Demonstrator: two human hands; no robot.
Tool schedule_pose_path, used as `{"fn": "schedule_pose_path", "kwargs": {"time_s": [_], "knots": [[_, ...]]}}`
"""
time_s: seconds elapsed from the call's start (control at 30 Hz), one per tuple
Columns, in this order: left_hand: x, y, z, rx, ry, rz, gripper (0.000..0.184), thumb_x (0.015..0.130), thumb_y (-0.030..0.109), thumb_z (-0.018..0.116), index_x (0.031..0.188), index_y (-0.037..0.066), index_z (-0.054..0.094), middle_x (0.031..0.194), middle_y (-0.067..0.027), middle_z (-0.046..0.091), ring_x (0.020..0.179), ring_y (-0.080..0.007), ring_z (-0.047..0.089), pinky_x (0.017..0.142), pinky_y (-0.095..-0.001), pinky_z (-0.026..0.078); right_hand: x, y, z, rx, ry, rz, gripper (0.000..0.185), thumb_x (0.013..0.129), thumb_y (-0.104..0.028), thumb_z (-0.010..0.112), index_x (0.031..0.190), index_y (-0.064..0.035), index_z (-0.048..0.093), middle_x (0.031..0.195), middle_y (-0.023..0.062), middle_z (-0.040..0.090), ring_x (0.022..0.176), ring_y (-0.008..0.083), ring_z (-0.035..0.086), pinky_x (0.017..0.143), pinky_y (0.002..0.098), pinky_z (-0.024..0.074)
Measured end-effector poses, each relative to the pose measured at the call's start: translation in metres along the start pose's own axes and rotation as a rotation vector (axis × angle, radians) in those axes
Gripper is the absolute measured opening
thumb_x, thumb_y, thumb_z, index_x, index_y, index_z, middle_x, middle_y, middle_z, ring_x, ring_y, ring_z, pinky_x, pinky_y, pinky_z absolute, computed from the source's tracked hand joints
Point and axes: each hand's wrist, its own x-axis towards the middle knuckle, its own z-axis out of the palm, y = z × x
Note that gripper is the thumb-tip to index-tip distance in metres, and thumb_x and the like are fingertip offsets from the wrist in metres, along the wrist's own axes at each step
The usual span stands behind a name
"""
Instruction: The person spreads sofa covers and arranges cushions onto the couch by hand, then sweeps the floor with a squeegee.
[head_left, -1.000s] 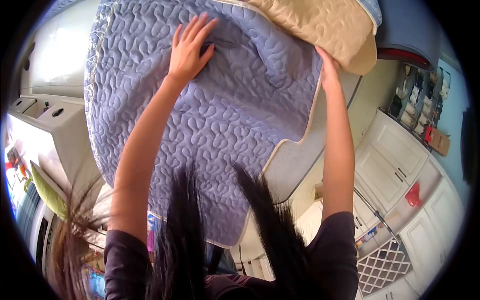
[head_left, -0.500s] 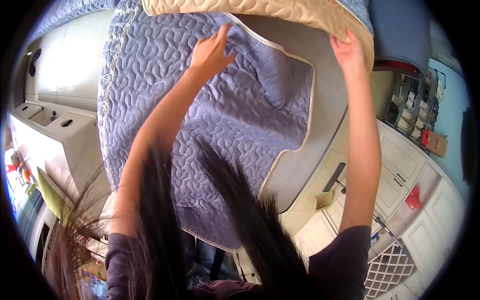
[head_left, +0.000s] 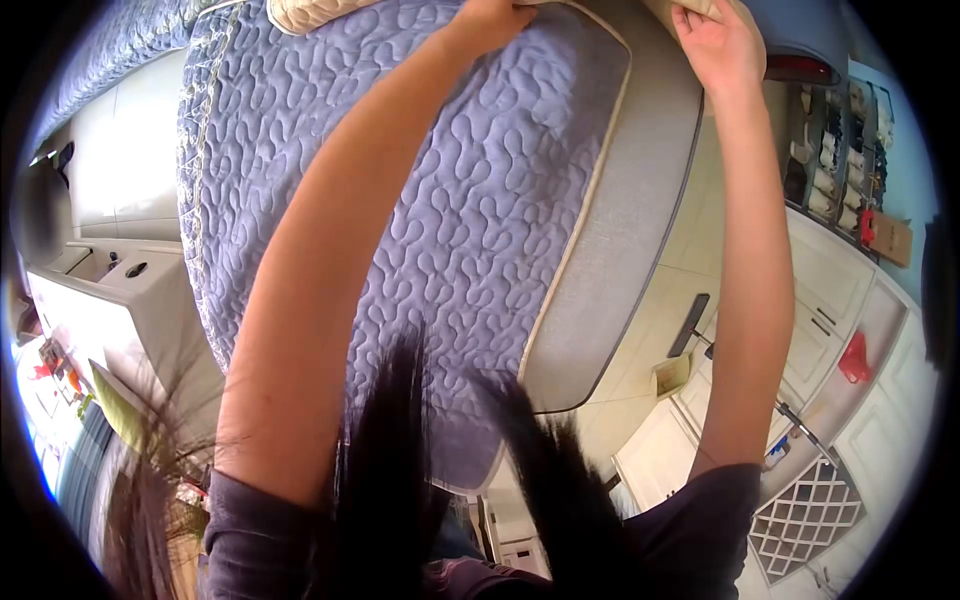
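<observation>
1. Purplish-blue quilted cover (head_left: pixel 450 240) lies spread over a grey surface (head_left: pixel 645 190).
2. Left hand (head_left: pixel 490 24): at the cover's far edge; cannot tell whether it grips.
3. Right hand (head_left: pixel 724 50): fingers curled onto tan cloth (head_left: pixel 753 28), well apart from the left.

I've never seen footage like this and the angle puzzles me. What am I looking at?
There's no machine here: a person works bare-handed, filmed by a camera worn on the head, looking forward and down. That is why dark hair hangs into view. A purple cover lies over a grey base, which shows along the right side. The right hand holds the edge of some tan cloth at the top. The left hand is by the cover's far part, at the picture's top edge; I can't tell whether it grips anything.
</observation>
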Motion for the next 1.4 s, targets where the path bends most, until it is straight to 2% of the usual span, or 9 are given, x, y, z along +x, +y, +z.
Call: {"fn": "schedule_pose_path", "kwargs": {"time_s": [0.03,0.13,0.33,0.5,0.77,1.1,1.2,1.33,1.4], "knots": [[-0.009,0.003,0.003,0.246,0.075,0.389,0.051,0.065,0.020,0.053,0.113,0.014,0.035,0.103,-0.0132,0.042,0.091,-0.0270,0.038,0.073,-0.0474,0.022,-0.008,0.012,0.011,0.005,0.003,-0.003,0.031,0.076,-0.016,0.043,0.102,-0.0010,0.041,0.104,0.0079,0.046,0.100,0.0181,0.040,0.085,0.0291,0.0308],[-0.054,0.073,-0.005,-0.332,-0.089,-0.255,0.061,0.065,0.016,0.056,0.118,0.019,0.026,0.098,-0.0121,0.048,0.092,-0.0241,0.045,0.075,-0.0390,0.036,-0.037,0.044,0.019,-0.511,0.397,-0.185,0.024,0.076,-0.015,0.044,0.095,-0.0007,0.042,0.104,0.0120,0.043,0.100,0.0239,0.038,0.088,0.0356,0.0260],[-0.193,0.089,-0.019,0.011,0.094,-0.287,0.056,0.064,0.012,0.055,0.115,0.020,0.032,0.122,-0.0108,0.025,0.114,-0.0237,0.022,0.091,-0.0442,0.012,-0.116,0.136,-0.122,-1.538,1.098,-0.112,0.069,0.053,-0.027,0.069,0.104,0.0068,0.036,0.101,0.0152,0.042,0.094,0.0243,0.040,0.080,0.0310,0.0318],[-0.298,0.028,-0.048,0.269,0.222,-0.668,0.053,0.071,0.021,0.049,0.119,0.018,0.028,0.127,-0.0099,0.016,0.117,-0.0241,0.015,0.092,-0.0419,0.003,-0.171,0.202,-0.111,-1.365,1.093,-0.042,0.055,0.059,-0.033,0.064,0.090,0.0089,0.048,0.090,0.0199,0.051,0.082,0.0259,0.049,0.070,0.0314,0.0374],[-0.336,-0.025,-0.092,0.431,0.025,-0.602,0.050,0.074,0.027,0.044,0.120,0.017,0.026,0.126,-0.0099,0.016,0.117,-0.0243,0.013,0.094,-0.0392,0.006,-0.157,0.165,-0.138,-1.897,1.068,-0.065,0.040,0.065,-0.035,0.060,0.063,0.0037,0.053,0.059,0.0064,0.052,0.055,0.0128,0.042,0.053,0.0282,0.0357],[-0.528,0.102,-0.010,0.366,-0.349,-0.766,0.067,0.067,0.033,0.052,0.121,0.007,0.020,0.125,-0.0211,0.011,0.116,-0.0342,0.007,0.091,-0.0463,0.013,-0.344,0.244,-0.111,-1.614,0.950,0.127,0.041,0.070,-0.036,0.055,0.052,-0.0011,0.043,0.052,0.0040,0.044,0.051,0.0123,0.038,0.047,0.0282,0.0318],[-0.608,0.158,0.036,0.652,-0.531,-0.645,0.076,0.060,0.032,0.061,0.121,0.012,0.021,0.126,-0.0176,0.008,0.117,-0.0336,0.006,0.091,-0.0460,0.012,-0.446,0.308,-0.060,-1.109,1.115,0.530,0.060,0.065,-0.038,0.059,0.101,0.0072,0.043,0.100,0.0121,0.046,0.093,0.0195,0.042,0.081,0.0281,0.0314],[-0.633,0.164,0.009,-0.399,-0.273,-0.636,0.087,0.047,0.030,0.067,0.121,0.017,0.023,0.127,-0.0161,0.011,0.117,-0.0315,0.009,0.090,-0.0461,0.013,-0.538,0.352,-0.021,-0.916,0.976,0.915,0.054,0.066,-0.031,0.059,0.100,0.0076,0.043,0.096,0.0139,0.049,0.090,0.0222,0.045,0.078,0.0300,0.0339],[-0.633,0.179,-0.015,-0.288,-0.347,-0.555,0.090,0.043,0.030,0.069,0.120,0.018,0.024,0.126,-0.0158,0.012,0.117,-0.0305,0.010,0.089,-0.0461,0.014,-0.562,0.356,-0.011,-0.709,0.919,0.878,0.051,0.067,-0.028,0.058,0.100,0.0080,0.043,0.096,0.0137,0.049,0.089,0.0219,0.045,0.077,0.0297,0.0343]]}}
